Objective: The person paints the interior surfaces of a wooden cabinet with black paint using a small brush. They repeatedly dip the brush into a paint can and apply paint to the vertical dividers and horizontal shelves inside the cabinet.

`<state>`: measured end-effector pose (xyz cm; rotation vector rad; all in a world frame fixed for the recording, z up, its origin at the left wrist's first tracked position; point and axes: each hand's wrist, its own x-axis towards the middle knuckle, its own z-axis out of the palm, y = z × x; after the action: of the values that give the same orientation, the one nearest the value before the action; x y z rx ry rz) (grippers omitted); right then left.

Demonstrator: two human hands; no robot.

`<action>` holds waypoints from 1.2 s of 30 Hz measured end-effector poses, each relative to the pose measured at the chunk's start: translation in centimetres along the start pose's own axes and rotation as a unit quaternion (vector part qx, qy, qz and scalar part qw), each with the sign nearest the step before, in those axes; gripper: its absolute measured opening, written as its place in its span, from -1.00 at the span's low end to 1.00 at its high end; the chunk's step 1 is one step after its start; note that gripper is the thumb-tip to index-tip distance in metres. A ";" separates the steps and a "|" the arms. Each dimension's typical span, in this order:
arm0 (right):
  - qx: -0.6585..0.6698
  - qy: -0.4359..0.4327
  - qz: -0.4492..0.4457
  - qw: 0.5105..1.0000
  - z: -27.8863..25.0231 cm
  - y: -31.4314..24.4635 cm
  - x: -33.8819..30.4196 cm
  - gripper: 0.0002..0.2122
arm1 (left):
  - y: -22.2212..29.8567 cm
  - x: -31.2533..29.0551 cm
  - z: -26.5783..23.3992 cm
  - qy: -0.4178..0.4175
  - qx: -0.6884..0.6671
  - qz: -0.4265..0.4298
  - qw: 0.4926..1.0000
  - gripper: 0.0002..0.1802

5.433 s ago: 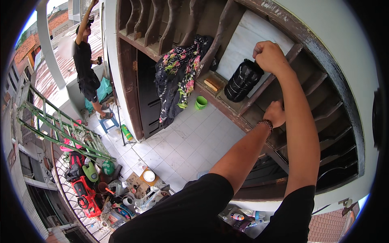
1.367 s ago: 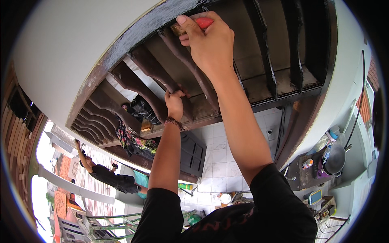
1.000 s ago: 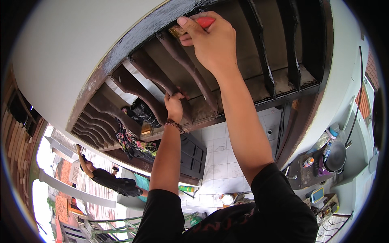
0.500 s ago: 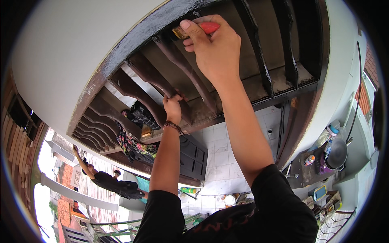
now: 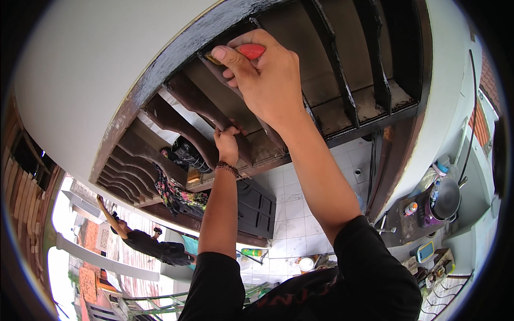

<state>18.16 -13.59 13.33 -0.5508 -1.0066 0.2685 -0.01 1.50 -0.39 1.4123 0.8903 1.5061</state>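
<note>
My right hand [image 5: 270, 80] is closed round a paintbrush [image 5: 251, 51] with a red handle, held at the upper part of a slatted wooden grille. The brush's bristle end is mostly hidden by my thumb and reaches the top of a brown slat. Lower and to the left, my left hand [image 5: 227, 143] has its fingers wrapped round another wavy brown slat [image 5: 199, 101]. On the right side of the grille, slats [image 5: 336, 61] are glossy black. Those farther left [image 5: 134, 160] are dull brown.
A floral cloth [image 5: 174, 195] and a black bundle lie at the grille's left part. Below are a dark panelled door [image 5: 257, 206], a white bucket [image 5: 306, 264] and a green ladder [image 5: 155, 300]. Another person [image 5: 152, 245] works at lower left. A wok [image 5: 447, 202] stands at right.
My right hand has moved left and slightly down with the paintbrush, from beside the brown slat to its upper end. My left hand keeps its hold on the other slat.
</note>
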 end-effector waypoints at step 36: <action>0.091 0.056 0.032 0.994 0.3 1.5 -0.9 -0.85 | 0.2 -0.2 0.2 0.000 -0.014 -0.012 1.000 -0.68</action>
<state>17.45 -12.70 11.99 -0.4287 -0.8464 0.3784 0.15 1.23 -0.26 1.3757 0.8799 1.4947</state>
